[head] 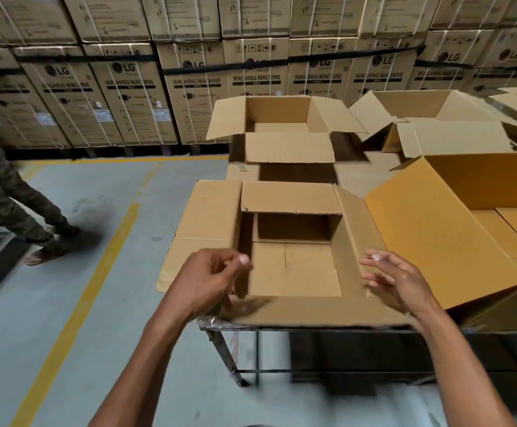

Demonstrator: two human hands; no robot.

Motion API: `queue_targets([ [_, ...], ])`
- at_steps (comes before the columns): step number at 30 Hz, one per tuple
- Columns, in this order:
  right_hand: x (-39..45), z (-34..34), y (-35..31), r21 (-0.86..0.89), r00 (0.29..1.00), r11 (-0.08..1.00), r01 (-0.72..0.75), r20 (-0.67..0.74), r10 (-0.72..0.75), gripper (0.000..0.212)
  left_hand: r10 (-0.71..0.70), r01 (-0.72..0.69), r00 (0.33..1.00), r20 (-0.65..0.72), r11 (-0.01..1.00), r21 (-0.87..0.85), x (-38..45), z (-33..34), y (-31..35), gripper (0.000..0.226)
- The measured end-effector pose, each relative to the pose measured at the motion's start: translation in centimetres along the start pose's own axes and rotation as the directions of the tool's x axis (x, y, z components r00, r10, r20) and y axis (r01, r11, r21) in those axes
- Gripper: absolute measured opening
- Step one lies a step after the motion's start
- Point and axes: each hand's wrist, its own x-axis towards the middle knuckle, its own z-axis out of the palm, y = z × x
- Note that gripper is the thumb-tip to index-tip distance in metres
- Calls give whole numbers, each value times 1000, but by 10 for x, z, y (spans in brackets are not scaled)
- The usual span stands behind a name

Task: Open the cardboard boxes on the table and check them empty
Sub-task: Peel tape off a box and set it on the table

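A brown cardboard box (294, 269) stands open at the table's near left corner, all its flaps folded outward, and its inside shows only bare cardboard. My left hand (211, 282) hovers over the box's near left corner with fingers loosely curled, holding nothing. My right hand (399, 278) hangs over the right flap, fingers spread apart and empty. A second open box (278, 127) stands behind it, also bare inside. A large yellow-lined open box (466, 217) sits at the right. Another open box (429, 118) is at the far right.
The metal-framed table (220, 326) ends just below my hands. A wall of stacked washing machine cartons (128, 87) fills the background. A person in camouflage trousers (14, 204) walks on the grey floor at the left, near yellow floor lines (97, 272).
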Motion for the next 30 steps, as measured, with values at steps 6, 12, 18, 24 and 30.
queue_targets([
  [6,-7,32,1,-412,935,910,42,338,109,43,-200,117,912,359,964,240,-10,30,-71,33],
  [12,-9,83,32,-771,871,575,272,452,194,66,-197,80,943,270,917,390,-8,71,-100,19],
  [18,-14,102,71,-866,903,281,414,350,-249,46,-46,14,997,68,909,416,-12,80,-103,24],
  [24,-12,112,87,-903,899,249,351,250,-359,40,199,-117,960,-198,924,364,7,89,-88,20],
  [30,-11,108,86,-896,884,223,384,287,-368,59,257,-185,962,-96,866,464,71,100,-70,26],
])
